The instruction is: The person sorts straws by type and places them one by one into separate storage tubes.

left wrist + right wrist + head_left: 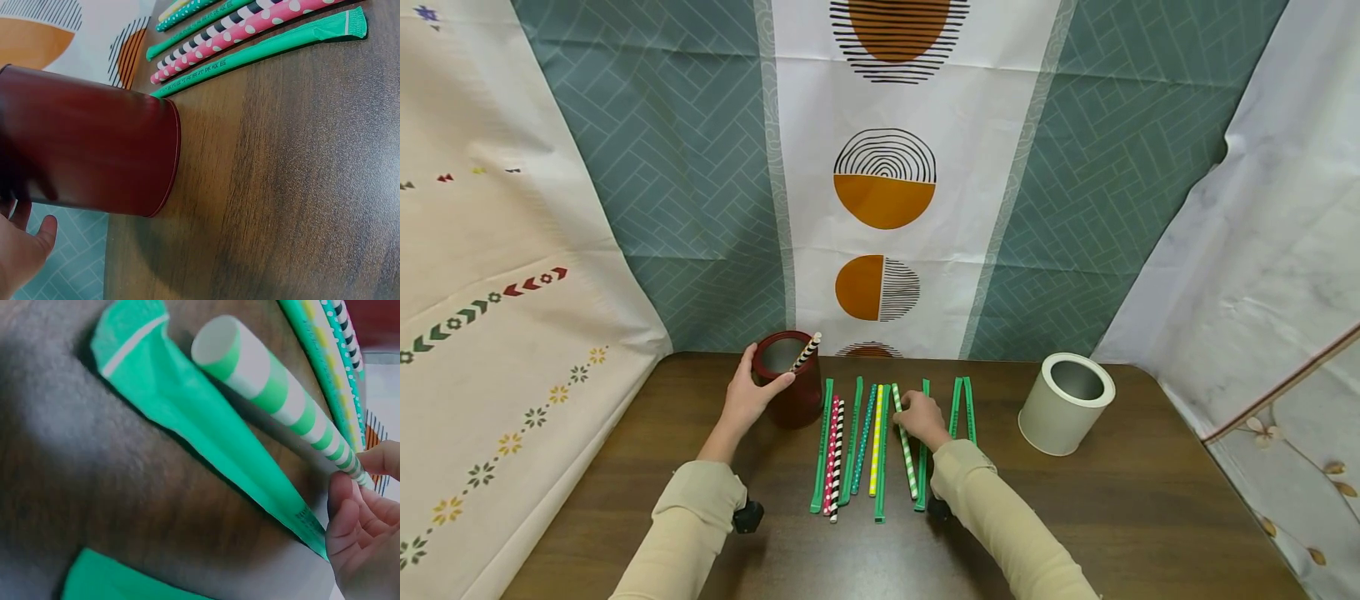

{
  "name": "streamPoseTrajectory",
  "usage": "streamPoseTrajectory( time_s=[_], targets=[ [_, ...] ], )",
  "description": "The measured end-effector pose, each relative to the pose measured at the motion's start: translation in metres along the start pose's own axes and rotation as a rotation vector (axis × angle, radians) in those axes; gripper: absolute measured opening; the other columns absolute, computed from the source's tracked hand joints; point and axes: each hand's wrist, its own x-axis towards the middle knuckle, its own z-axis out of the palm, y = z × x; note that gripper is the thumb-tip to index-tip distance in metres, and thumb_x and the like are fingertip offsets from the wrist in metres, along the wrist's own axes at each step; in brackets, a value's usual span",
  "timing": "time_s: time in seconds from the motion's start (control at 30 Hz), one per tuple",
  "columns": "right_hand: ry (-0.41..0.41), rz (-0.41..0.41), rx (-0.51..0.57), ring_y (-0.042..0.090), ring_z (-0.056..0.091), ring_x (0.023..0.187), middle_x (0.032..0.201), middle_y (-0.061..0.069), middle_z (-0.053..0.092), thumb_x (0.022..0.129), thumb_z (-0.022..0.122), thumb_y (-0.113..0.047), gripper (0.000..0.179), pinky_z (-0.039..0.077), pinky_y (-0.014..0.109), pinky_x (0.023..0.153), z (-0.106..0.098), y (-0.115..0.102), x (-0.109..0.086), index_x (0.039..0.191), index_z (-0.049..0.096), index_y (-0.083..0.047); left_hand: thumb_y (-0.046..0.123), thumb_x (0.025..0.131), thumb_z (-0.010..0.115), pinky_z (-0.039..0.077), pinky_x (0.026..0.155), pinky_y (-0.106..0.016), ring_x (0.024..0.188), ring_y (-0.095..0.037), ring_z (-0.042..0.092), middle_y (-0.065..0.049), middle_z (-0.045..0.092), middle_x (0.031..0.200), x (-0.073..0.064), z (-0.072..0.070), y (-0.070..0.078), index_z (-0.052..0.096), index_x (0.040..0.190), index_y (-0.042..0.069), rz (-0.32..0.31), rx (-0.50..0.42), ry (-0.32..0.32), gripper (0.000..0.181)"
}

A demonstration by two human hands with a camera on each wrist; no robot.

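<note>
My left hand (747, 402) holds a dark red cylindrical container (797, 402) at the back left, thumb near the rim and fingers at its far side. A black-and-white striped paper straw (807, 352) leans inside it and sticks out over the rim. In the left wrist view the red container (94, 144) fills the left side. Among the row of straws, my right hand (925, 418) pinches a green-and-white striped straw (906, 446) near its far end. The right wrist view shows thumb and fingertips meeting on this striped straw (303, 417).
Beside it lie green wrapped straws (922, 467), a yellow straw (876, 446), a teal dotted straw (863, 442), a pink dotted straw (830, 467) and another black-and-white straw (837, 467). A white cylindrical container (1051, 417) stands at right on the brown table (1120, 500). Patterned cloth hangs behind.
</note>
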Motion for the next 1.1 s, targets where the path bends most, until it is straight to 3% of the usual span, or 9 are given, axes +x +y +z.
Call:
streamPoseTrajectory(
  time_s=[0.2, 0.37, 0.57, 0.7, 0.83, 1.1],
  targets=[
    [-0.016, -0.023, 0.124, 0.014, 0.048, 0.044, 0.059, 0.006, 0.055, 0.082, 0.058, -0.014, 0.034, 0.042, 0.027, 0.047, -0.011, -0.004, 0.003, 0.113, 0.052, -0.001, 0.047, 0.075, 0.064, 0.027, 0.101, -0.054, 0.132, -0.032, 0.021, -0.013, 0.018, 0.147, 0.000, -0.001, 0.000, 0.005, 0.143, 0.014, -0.006, 0.000, -0.011, 0.096],
    [0.002, -0.035, 0.221, 0.013, 0.044, 0.041, 0.062, 0.005, 0.053, 0.083, 0.057, -0.013, 0.034, 0.043, 0.029, 0.046, -0.019, -0.011, 0.006, 0.114, 0.051, -0.001, 0.047, 0.075, 0.064, 0.027, 0.101, -0.054, 0.132, -0.032, 0.021, -0.013, 0.018, 0.146, -0.001, -0.001, 0.001, 0.005, 0.143, 0.014, 0.000, -0.001, -0.011, 0.096],
    [0.030, -0.072, 0.357, 0.026, 0.051, 0.046, 0.062, 0.004, 0.052, 0.081, 0.055, -0.010, 0.030, 0.050, 0.040, 0.053, -0.028, -0.027, 0.007, 0.109, 0.050, -0.002, 0.047, 0.075, 0.064, 0.027, 0.101, -0.054, 0.132, -0.032, 0.021, -0.013, 0.018, 0.146, -0.001, 0.000, 0.001, 0.004, 0.143, 0.014, -0.004, 0.006, -0.012, 0.096],
    [0.036, -0.087, 0.448, 0.026, 0.051, 0.045, 0.061, 0.003, 0.050, 0.079, 0.054, -0.007, 0.026, 0.049, 0.036, 0.049, -0.035, -0.041, 0.006, 0.104, 0.047, -0.003, 0.048, 0.075, 0.063, 0.027, 0.101, -0.054, 0.132, -0.032, 0.021, -0.013, 0.017, 0.147, -0.001, 0.000, 0.001, 0.004, 0.143, 0.016, -0.014, 0.013, -0.015, 0.097],
    [0.033, -0.108, 0.518, 0.015, 0.045, 0.042, 0.060, 0.002, 0.048, 0.078, 0.051, -0.003, 0.023, 0.046, 0.029, 0.044, -0.042, -0.055, 0.004, 0.100, 0.043, -0.005, 0.048, 0.074, 0.064, 0.027, 0.102, -0.054, 0.133, -0.032, 0.020, -0.013, 0.018, 0.146, 0.000, 0.000, 0.000, 0.004, 0.143, 0.016, -0.007, 0.010, -0.013, 0.097],
    [0.071, -0.170, 0.617, 0.016, 0.045, 0.042, 0.060, 0.005, 0.047, 0.080, 0.047, -0.004, 0.018, 0.042, 0.026, 0.041, -0.055, -0.077, 0.002, 0.096, 0.040, -0.003, 0.046, 0.075, 0.065, 0.025, 0.103, -0.052, 0.133, -0.030, 0.020, -0.013, 0.019, 0.146, 0.001, 0.000, -0.001, 0.004, 0.143, 0.015, 0.012, 0.001, -0.007, 0.097]
  ],
)
